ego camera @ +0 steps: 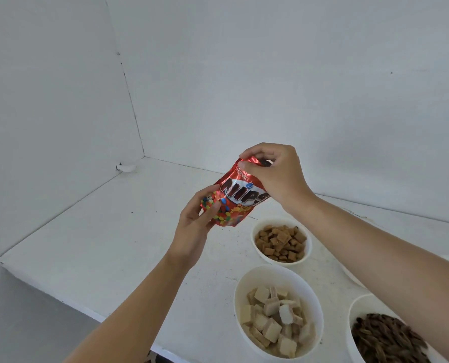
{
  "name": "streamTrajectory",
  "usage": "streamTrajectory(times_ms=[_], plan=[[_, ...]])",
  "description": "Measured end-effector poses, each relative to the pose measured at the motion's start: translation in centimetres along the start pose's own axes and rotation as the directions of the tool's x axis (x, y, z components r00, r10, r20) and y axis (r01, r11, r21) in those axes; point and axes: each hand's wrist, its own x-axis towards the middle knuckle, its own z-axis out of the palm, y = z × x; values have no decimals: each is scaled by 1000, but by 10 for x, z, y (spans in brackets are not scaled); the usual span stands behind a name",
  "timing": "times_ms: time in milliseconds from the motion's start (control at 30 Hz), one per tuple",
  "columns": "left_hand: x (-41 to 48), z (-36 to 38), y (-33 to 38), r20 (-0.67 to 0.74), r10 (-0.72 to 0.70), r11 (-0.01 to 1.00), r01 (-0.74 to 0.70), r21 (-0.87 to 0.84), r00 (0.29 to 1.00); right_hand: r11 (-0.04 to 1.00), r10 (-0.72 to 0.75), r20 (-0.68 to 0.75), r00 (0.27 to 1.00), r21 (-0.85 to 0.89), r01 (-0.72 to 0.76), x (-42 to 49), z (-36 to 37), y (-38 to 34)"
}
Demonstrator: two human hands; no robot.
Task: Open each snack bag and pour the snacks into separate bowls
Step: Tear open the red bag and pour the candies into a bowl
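Bag (237, 203) top behind right hand (278, 176)

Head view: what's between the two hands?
Only the red bag, held above the counter. The left hand holds its lower corner and the right hand pinches its top edge. The head view shows this.
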Motion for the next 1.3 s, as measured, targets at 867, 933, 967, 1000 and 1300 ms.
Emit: streamTrajectory(times_ms=[867, 933, 967, 1000, 1300], plan=[[6, 238, -33, 184, -96, 985, 67, 156, 978, 983, 155, 18, 988, 94, -156, -63, -271, 49], [2, 262, -40, 188, -98, 983, 66, 169, 977, 976, 176, 5, 984, 127, -176, -71, -294, 57], [0, 273, -44, 188, -101, 982, 69, 173, 977, 973, 187, 1, 982, 140, -185, -75, -305, 62], [-2, 284, -48, 190, -106, 981, 72, 179, 976, 970, 195, -4, 981, 146, -193, -79, -315, 67], [-15, 358, -85, 199, -170, 951, 108, 288, 965, 942, 288, -31, 957, 187, -277, -109, -392, 114]])
